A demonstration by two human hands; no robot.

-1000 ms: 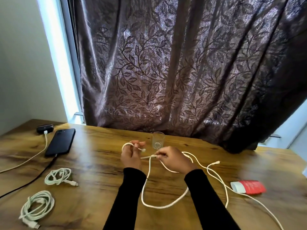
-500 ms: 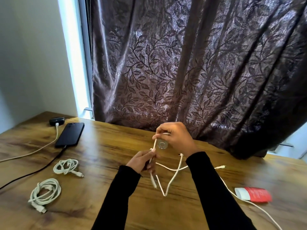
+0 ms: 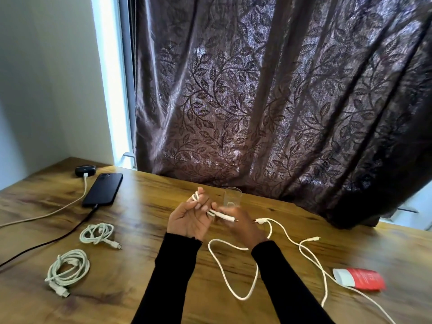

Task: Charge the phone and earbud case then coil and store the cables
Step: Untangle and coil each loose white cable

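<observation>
One clear glass (image 3: 232,196) stands upright near the curtain (image 3: 280,101); its contents cannot be made out. Two coiled white cables lie on the wooden table (image 3: 140,265): the nearer coil (image 3: 67,270) and the farther coil (image 3: 98,233). The phone (image 3: 102,189) lies flat, long axis running away from the viewer, a cable plugged into its near end. The earbud case (image 3: 85,170) sits beside it, a white plug in its near side. The left hand (image 3: 189,220) grips a loop of the loose white cable (image 3: 233,293), fingers curled. The right hand (image 3: 243,228) is blurred; its grip cannot be told. One red tube (image 3: 360,278) lies at right.
</observation>
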